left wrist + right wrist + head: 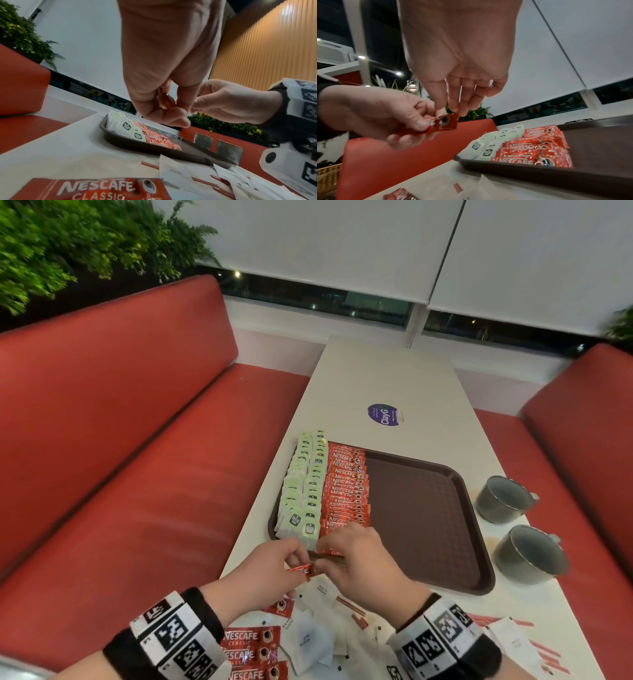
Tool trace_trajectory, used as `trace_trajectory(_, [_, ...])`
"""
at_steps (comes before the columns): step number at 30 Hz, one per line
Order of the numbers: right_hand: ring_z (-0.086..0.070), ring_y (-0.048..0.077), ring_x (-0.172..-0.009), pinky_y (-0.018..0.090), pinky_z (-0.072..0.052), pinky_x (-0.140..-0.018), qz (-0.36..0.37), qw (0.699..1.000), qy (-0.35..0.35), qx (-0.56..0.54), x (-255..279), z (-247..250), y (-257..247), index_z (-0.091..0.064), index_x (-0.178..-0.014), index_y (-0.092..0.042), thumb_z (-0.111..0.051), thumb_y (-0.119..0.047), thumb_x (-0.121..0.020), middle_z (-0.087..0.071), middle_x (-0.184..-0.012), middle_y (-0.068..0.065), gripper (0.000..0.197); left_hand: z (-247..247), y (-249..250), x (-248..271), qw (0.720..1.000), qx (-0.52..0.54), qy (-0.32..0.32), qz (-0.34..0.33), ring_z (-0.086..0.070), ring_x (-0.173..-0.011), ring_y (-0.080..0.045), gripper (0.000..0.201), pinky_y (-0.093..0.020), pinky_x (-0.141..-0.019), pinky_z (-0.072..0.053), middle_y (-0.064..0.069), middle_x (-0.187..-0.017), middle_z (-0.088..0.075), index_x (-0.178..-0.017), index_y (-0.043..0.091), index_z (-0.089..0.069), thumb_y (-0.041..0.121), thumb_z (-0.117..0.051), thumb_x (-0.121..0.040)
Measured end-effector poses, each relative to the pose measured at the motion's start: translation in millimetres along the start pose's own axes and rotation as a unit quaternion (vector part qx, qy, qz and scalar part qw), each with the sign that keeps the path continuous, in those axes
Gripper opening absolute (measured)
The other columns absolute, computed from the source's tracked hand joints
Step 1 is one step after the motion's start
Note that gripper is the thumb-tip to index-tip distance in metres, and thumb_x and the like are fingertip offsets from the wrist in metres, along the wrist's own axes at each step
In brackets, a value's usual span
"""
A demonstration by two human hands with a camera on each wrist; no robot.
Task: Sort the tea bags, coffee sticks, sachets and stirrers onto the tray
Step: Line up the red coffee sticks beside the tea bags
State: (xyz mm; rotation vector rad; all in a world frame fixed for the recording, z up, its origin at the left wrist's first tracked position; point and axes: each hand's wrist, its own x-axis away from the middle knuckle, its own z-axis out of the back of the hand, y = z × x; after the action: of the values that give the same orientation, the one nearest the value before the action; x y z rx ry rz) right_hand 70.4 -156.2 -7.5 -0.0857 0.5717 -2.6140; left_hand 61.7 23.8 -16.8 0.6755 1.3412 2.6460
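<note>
Red coffee stick: left hand pinches it; right hand's fingertips touch it.

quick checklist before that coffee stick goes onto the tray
1. Left hand grips the coffee stick: ok.
2. Right hand fingertips touch the stick's end; firm pinch: cannot tell.
3. Coffee row on the tray neat: ok.
4. Room left at the row's near end: cannot tell, hands cover it.
5. Tea bags stay in their own rows: ok.
6. Cups clear of the tray: ok.
</note>
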Motion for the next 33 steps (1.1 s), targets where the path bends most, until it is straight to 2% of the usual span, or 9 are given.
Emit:
trace_trajectory(3, [-0.048, 0.015, -0.102, 0.030, -0.022, -0.080, -0.001, 0.999, -0.020, 0.043, 4, -4, -4, -0.066, -0.101, -0.027, -0.053, -0.034, -0.092, -0.063, -0.100, -0.008, 0.017, -5, 2, -1, 1.000, -0.016, 0.007, -0.025, -0.065, -0.060, -0.008, 0.021, -0.014, -0.047, -0.037, 0.004, -0.090, -0.054, -0.082, 0.028, -0.050, 0.012, -0.063, -0.085])
trace_trajectory(5, [-0.048, 0.013, -0.100, 0.030, -0.022, -0.079, -0.017, 0.999, -0.027, 0.035, 6, -5, 2, -0.065, -0.095, -0.026, -0.053, -0.030, -0.092, -0.063, -0.098, -0.010, 0.013, -5, 2, 1, 0.999, -0.028, 0.015, -0.040, -0.061, -0.063, -0.004, 0.023, -0.012, -0.052, -0.039, 0.008, -0.091, -0.056, -0.084, 0.031, -0.049, 0.017, -0.068, -0.083])
trace_trajectory(8, [-0.050, 0.009, -0.096, 0.030, -0.031, -0.082, -0.088, 0.996, 0.002, -0.007, 12, -1, 18, -0.061, -0.085, -0.030, -0.055, -0.025, -0.092, -0.061, -0.091, -0.015, 0.010, 4, -3, 6, 0.998, -0.023, 0.048, -0.038, -0.059, -0.079, -0.001, 0.028, -0.008, -0.061, -0.043, 0.015, -0.099, -0.057, -0.097, 0.037, -0.052, 0.024, -0.071, -0.082])
trace_trajectory(10, [-0.054, 0.009, -0.092, 0.031, -0.037, -0.086, -0.148, 0.988, 0.032, -0.021, 13, 0, 34, -0.053, -0.078, -0.034, -0.057, -0.023, -0.091, -0.058, -0.084, -0.017, 0.017, 14, -13, 11, 0.997, -0.003, 0.075, -0.020, -0.061, -0.085, -0.003, 0.027, -0.013, -0.068, -0.048, 0.013, -0.101, -0.059, -0.102, 0.035, -0.054, 0.027, -0.070, -0.083])
trace_trajectory(12, [-0.056, 0.011, -0.095, 0.032, -0.039, -0.087, -0.189, 0.981, 0.040, -0.011, 12, 0, 46, -0.052, -0.079, -0.035, -0.057, -0.023, -0.091, -0.059, -0.086, -0.016, 0.018, 23, -26, 17, 0.995, 0.013, 0.097, 0.005, -0.060, -0.081, -0.006, 0.021, -0.018, -0.064, -0.050, 0.011, -0.099, -0.061, -0.099, 0.033, -0.056, 0.027, -0.069, -0.084])
trace_trajectory(15, [-0.055, 0.014, -0.099, 0.033, -0.033, -0.085, -0.225, 0.974, 0.008, 0.015, 8, -4, 55, -0.054, -0.085, -0.034, -0.053, -0.025, -0.093, -0.063, -0.097, -0.013, 0.012, 32, -44, 27, 0.992, 0.007, 0.120, 0.031, -0.059, -0.077, -0.005, 0.015, -0.016, -0.061, -0.047, 0.012, -0.096, -0.063, -0.095, 0.032, -0.057, 0.028, -0.068, -0.085])
trace_trajectory(22, [-0.051, 0.012, -0.083, 0.034, -0.029, -0.081, -0.249, 0.967, -0.044, 0.028, -3, -14, 57, -0.057, -0.085, -0.032, -0.049, -0.023, -0.095, -0.063, -0.089, -0.012, 0.016, 29, -71, 47, 0.989, -0.007, 0.135, 0.056, -0.057, -0.077, -0.002, 0.014, -0.011, -0.062, -0.040, 0.012, -0.092, -0.066, -0.095, 0.031, -0.058, 0.032, -0.067, -0.085])
trace_trajectory(28, [-0.052, 0.012, -0.083, 0.034, -0.027, -0.082, -0.244, 0.968, -0.045, 0.032, -13, -13, 57, -0.059, -0.085, -0.031, -0.048, -0.023, -0.096, -0.062, -0.087, -0.012, 0.017, 26, -81, 60, 0.988, 0.016, 0.135, 0.069, -0.058, -0.083, -0.005, 0.012, -0.020, -0.070, -0.047, 0.010, -0.093, -0.066, -0.095, 0.031, -0.060, 0.032, -0.066, -0.085])
trace_trajectory(33, [-0.052, 0.015, -0.089, 0.036, -0.030, -0.083, -0.237, 0.964, -0.071, 0.097, -14, -16, 56, -0.057, -0.087, -0.030, -0.043, -0.022, -0.097, -0.061, -0.090, -0.010, 0.019, 30, -85, 64, 0.986, 0.025, 0.147, 0.075, -0.061, -0.085, -0.008, 0.012, -0.021, -0.071, -0.049, 0.009, -0.093, -0.066, -0.094, 0.030, -0.060, 0.030, -0.068, -0.084])
